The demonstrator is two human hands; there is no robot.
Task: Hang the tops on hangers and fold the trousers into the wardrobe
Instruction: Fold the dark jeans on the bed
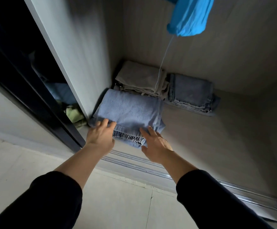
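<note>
While both arms reach forward from black sleeves point(52, 195), the folded light blue trousers point(129, 109) lie on the wardrobe floor point(217, 138), in its front left corner, just beside the white partition point(71, 47). Their gathered elastic waistband faces the person. The left hand point(99, 134) rests on the near left edge of the trousers, fingers stretched forward and lying flat on the cloth, a little blurred. The right hand point(156, 144) rests on the near right edge, fingers straight and slightly spread, thumb out to the side near the waistband; neither hand pinches the fabric. Behind the blue trousers, touching their far edge, sits a folded beige pair point(141, 80) in the back corner, and just to the right of that lies a folded pair of darker jeans point(190, 93). A bright blue top point(189, 17) hangs overhead at the upper right, with a thin loose thread point(164, 58) trailing down towards the beige pair. The metal door track point(134, 161) runs along the front of the wardrobe below the wrists. In the dark compartment left of the partition, a crumpled green cloth point(73, 115) shows low down.
</note>
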